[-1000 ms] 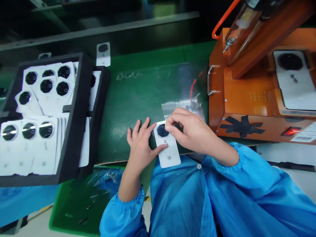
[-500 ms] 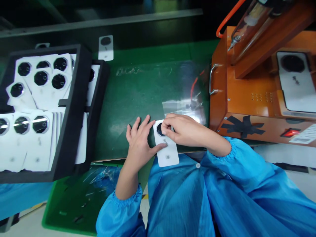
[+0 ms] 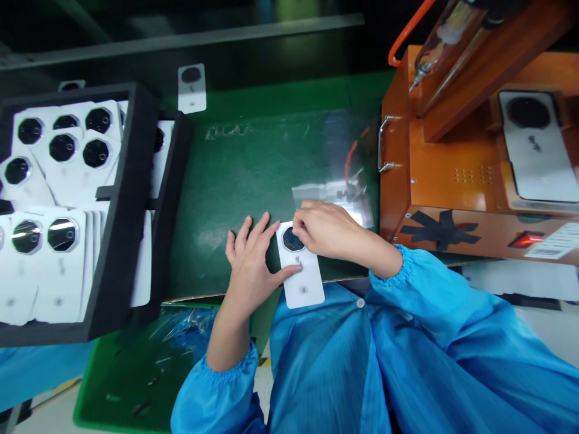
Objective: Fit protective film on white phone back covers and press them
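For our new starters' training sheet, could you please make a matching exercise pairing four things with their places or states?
1. Bare left hand
2. Bare right hand
3. Orange boxy machine
4. Green plastic bin

A. Below the front edge of the green tabletop
B. Thumb on a white rectangular panel
C. At the tabletop's right end
D. Partly covering the panel's dark octagon

Pairs: 1B, 2D, 3C, 4A

Through my feed I see a white panel (image 3: 304, 296) with a near-black octagon (image 3: 290, 240) and small dark print (image 3: 303, 289), a green worktop (image 3: 230, 181), bright blue sleeves (image 3: 434, 292), and an orange machine (image 3: 432, 178) with a black tape star (image 3: 441, 230) and red-lit switch (image 3: 527, 240). The tray (image 3: 120, 211) is black, the bin (image 3: 108, 386) green.
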The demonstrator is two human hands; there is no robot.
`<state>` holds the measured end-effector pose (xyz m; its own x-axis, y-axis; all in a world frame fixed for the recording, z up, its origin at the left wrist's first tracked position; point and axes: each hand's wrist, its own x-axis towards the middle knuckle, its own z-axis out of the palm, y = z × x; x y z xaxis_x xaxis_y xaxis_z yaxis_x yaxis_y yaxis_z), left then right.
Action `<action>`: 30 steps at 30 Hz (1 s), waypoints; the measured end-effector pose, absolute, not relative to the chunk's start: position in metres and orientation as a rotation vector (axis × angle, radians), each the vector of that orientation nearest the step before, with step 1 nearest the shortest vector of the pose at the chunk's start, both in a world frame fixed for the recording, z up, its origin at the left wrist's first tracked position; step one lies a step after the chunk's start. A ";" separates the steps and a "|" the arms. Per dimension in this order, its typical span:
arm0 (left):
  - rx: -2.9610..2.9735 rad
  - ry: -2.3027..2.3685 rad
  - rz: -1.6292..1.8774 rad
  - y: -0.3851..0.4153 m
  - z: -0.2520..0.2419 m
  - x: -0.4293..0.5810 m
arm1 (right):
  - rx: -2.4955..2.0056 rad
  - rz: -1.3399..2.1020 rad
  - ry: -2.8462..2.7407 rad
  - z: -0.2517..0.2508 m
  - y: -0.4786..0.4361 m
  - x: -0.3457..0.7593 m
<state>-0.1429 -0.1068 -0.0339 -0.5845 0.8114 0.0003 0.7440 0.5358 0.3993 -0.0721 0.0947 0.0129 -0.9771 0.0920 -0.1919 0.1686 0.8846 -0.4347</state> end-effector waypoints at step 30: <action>1.296 2.571 0.535 -0.107 -0.031 -0.143 | 0.329 -0.408 3.114 0.008 0.090 -0.063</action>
<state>-0.1425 -0.1073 -0.0313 -0.5902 0.8069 -0.0261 0.7294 0.5468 0.4111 -0.0630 0.0900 0.0084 -0.9782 0.2076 -0.0105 0.2033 0.9449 -0.2565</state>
